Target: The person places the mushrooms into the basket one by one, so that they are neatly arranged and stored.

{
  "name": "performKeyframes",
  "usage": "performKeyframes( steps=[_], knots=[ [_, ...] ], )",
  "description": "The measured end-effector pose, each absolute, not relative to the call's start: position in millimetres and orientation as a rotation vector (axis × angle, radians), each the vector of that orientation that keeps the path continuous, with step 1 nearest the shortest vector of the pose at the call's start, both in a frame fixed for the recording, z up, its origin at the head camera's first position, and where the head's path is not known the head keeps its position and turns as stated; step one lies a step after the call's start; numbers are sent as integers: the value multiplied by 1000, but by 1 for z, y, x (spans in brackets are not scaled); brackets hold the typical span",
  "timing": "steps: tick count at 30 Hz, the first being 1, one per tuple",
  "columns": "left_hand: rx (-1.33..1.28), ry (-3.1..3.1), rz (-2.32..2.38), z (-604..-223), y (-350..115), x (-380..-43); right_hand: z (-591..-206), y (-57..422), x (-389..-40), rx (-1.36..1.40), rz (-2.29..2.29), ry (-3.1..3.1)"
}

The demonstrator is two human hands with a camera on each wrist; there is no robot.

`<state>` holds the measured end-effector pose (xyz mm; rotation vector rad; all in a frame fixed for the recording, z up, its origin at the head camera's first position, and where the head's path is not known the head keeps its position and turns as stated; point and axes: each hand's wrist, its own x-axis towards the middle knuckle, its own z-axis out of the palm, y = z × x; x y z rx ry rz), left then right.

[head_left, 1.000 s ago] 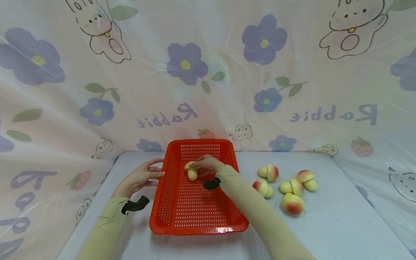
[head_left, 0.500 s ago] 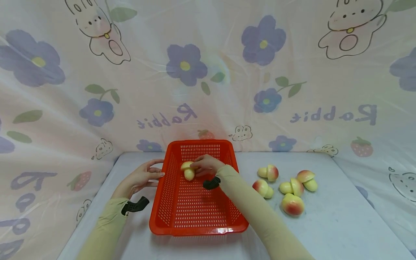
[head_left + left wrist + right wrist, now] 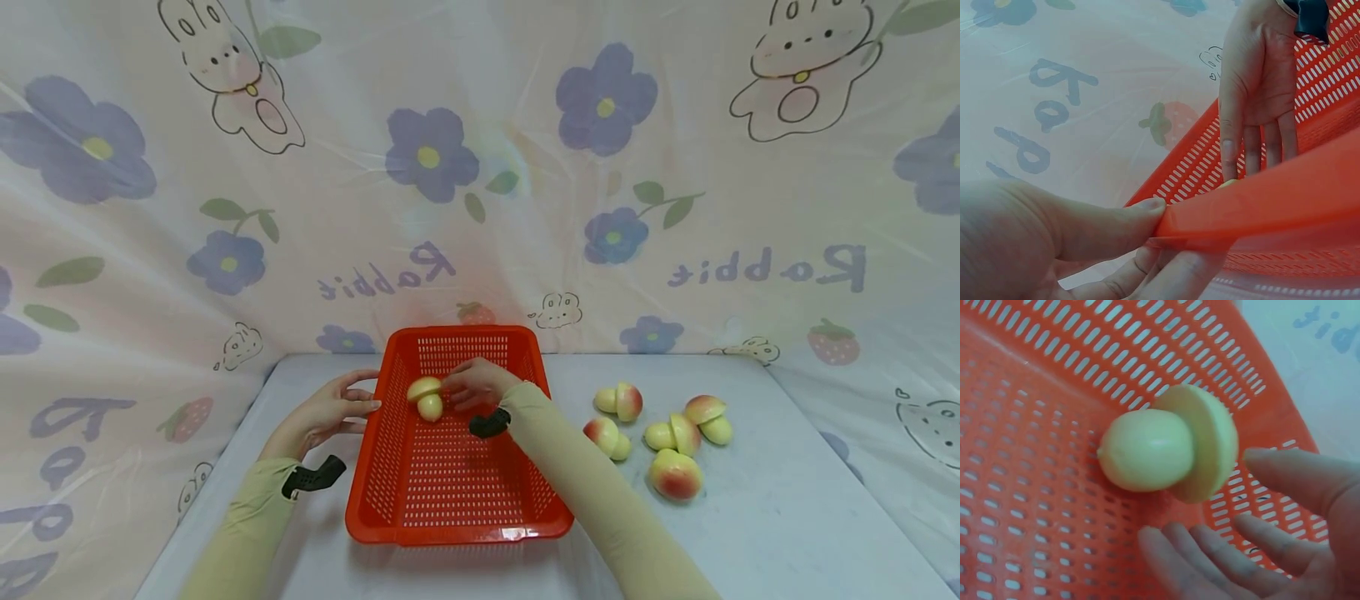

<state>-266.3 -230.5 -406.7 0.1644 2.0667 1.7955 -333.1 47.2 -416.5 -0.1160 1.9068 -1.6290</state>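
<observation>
A red slotted plastic basket [image 3: 457, 534] stands on the table. My left hand [image 3: 324, 413] holds its left rim; in the left wrist view the thumb [image 3: 1116, 228] lies on one side of the rim, with fingers on the other. Inside, towards the far left corner, lies a pale yellow toy mushroom [image 3: 430, 407], cap away from me and stem towards me. My right hand [image 3: 482, 383] is inside the basket, just right of this mushroom. The right wrist view shows its fingers [image 3: 1210, 550] spread, apart from the mushroom [image 3: 1147, 450], with nothing in them.
Several similar toy mushrooms with red-tinged caps lie on the table right of the basket, among them one at the back [image 3: 621, 402] and one nearest me [image 3: 676, 476]. A printed cloth [image 3: 525, 208] hangs behind the table.
The mushroom in the basket has moved left, first with my right hand on it, and now lies free of the fingers. My left hand has stayed on the rim.
</observation>
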Motion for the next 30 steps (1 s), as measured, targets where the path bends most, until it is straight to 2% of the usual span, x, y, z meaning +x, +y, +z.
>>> performKeyframes(
  steps=[15, 30],
  knots=[
    [155, 2093, 1778, -404, -229, -264, -395, 66, -335, -215, -1734, 1825],
    [179, 2068, 1780, -405, -230, -265, -363, 108, -337, -208, -1879, 1637]
  ],
)
